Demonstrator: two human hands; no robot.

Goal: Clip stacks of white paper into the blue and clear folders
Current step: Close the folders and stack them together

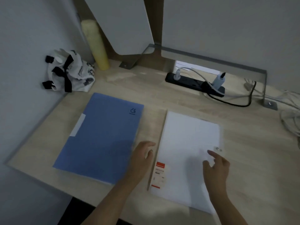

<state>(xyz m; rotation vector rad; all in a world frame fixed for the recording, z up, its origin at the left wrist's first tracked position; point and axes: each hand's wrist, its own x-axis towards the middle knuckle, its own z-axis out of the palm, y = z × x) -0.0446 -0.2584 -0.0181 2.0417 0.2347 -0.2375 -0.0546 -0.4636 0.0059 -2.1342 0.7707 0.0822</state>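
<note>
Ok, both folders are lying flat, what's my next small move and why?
Probably lift the right edge of the clear plastic folder with the right hand: that hand is right by it, the cover lies flat, and the left hand sits at the spine side to steady it.

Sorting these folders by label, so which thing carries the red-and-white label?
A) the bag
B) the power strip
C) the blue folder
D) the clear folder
D: the label sits at the near left corner of the clear folder, while the blue folder shows only a dark logo.
</note>
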